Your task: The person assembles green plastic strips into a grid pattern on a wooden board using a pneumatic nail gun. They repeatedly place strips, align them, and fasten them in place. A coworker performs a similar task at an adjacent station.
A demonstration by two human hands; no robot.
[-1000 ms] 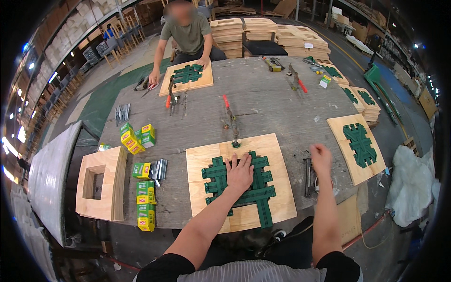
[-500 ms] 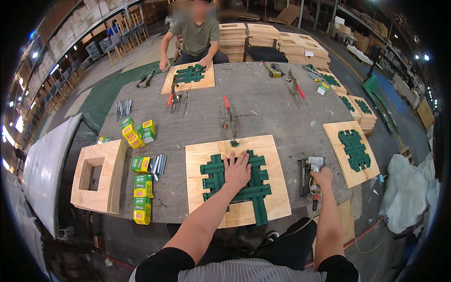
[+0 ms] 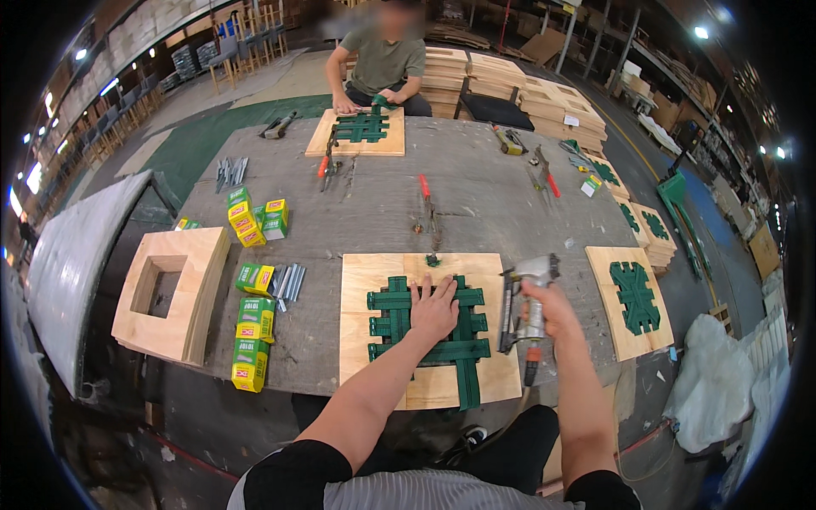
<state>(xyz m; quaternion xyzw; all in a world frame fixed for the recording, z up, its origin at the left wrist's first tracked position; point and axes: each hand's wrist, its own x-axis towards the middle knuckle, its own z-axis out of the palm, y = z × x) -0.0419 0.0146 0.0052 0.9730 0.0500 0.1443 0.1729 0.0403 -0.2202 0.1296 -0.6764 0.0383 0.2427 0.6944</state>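
Note:
A square plywood board (image 3: pixel 503 374) lies in front of me, with dark green elastic webbing straps (image 3: pixel 432 350) woven crosswise over its middle. My left hand (image 3: pixel 435 310) rests on the webbing, palm down with fingers spread. One strap hangs toward the board's near edge. My right hand (image 3: pixel 552 308) is wrapped round the handle of a pneumatic staple gun (image 3: pixel 537 270), with a hose running down from it. The gun is beside the board's right edge, its long magazine near the wood. A toggle clamp with a red handle (image 3: pixel 423 187) stands at the board's far edge.
Frames of plywood (image 3: pixel 123 310) are stacked at left, beside green-and-yellow staple boxes (image 3: pixel 252 319) and loose staple strips (image 3: pixel 291 282). A finished-looking webbed board (image 3: pixel 599 285) lies at right. Across the table, a person (image 3: pixel 381 68) handles another webbed board (image 3: pixel 391 146). Another staple gun (image 3: pixel 508 140) lies far right.
My right hand has lifted the staple gun off the table and brought it left to the board's edge. My left hand stays on the webbing. The view has shifted slightly.

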